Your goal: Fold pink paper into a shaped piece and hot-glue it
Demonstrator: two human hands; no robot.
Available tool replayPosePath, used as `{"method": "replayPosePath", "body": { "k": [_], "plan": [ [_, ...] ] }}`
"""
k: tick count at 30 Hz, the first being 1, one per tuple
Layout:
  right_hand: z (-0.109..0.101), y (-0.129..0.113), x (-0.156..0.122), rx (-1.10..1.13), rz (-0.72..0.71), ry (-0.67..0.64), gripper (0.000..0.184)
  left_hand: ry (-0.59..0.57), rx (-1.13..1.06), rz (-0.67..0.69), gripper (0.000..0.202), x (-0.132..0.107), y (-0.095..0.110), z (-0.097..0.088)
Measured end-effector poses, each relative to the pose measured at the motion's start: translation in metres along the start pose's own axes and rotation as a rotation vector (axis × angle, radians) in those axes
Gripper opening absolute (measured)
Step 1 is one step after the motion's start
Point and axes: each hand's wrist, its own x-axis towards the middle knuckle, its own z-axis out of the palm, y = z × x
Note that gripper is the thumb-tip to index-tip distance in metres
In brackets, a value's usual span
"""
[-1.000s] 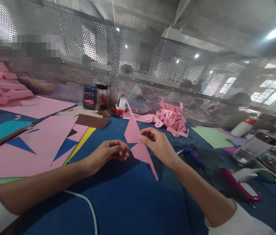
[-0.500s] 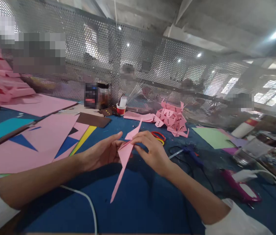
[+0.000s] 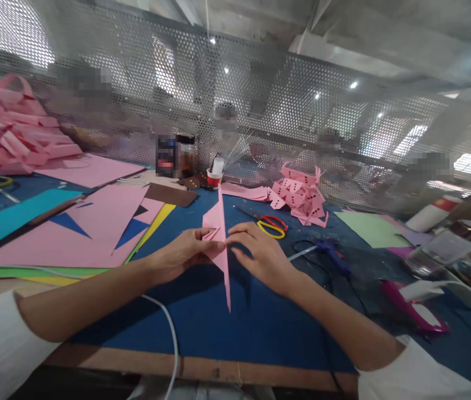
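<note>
A folded pink paper piece (image 3: 221, 218), with long narrow points at top and bottom, is held above the blue table. My left hand (image 3: 183, 253) pinches its left side near the small pleats, thumb on the near face. At the paper's right edge, the fingers of my right hand (image 3: 262, 255) are curved and apart; whether the fingertips touch the edge is hard to tell. Behind my right hand lie scissors (image 3: 272, 226) with red and yellow handles. A blue glue gun (image 3: 332, 254) rests to the right of that hand.
Pink sheets (image 3: 93, 244) and a turquoise strip (image 3: 18, 219) cover the left. Pink strips (image 3: 35, 139) are heaped behind them. Dotted pink pieces (image 3: 300, 194) and a red-and-white cup (image 3: 214, 178) stand at the back. At right are a green sheet (image 3: 371, 229) and a magenta device (image 3: 416, 311).
The pink paper has turned upright and edge-on. My left thumb has closed onto it, while my right fingers have loosened from its right side. The view has shifted, showing the table's front edge.
</note>
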Motion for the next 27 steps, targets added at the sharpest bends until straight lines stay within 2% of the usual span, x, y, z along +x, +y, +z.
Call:
{"method": "replayPosePath", "body": {
  "k": [6, 15, 20, 27],
  "plan": [
    [0.0, -0.008, -0.021, -0.063, -0.016, -0.035, 0.019, 0.004, 0.069, 0.073, 0.032, -0.001, 0.0, 0.001],
    [0.003, -0.015, -0.016, -0.212, -0.181, 0.006, 0.012, -0.006, 0.074, 0.071, 0.035, -0.004, -0.003, 0.001],
    [0.005, -0.016, -0.018, -0.265, -0.205, 0.035, 0.011, -0.058, 0.057, 0.031, 0.034, -0.002, -0.007, -0.002],
    [0.009, -0.014, -0.019, -0.294, -0.233, 0.058, 0.009, -0.024, 0.076, 0.075, 0.033, -0.003, -0.01, -0.001]
  ]
}}
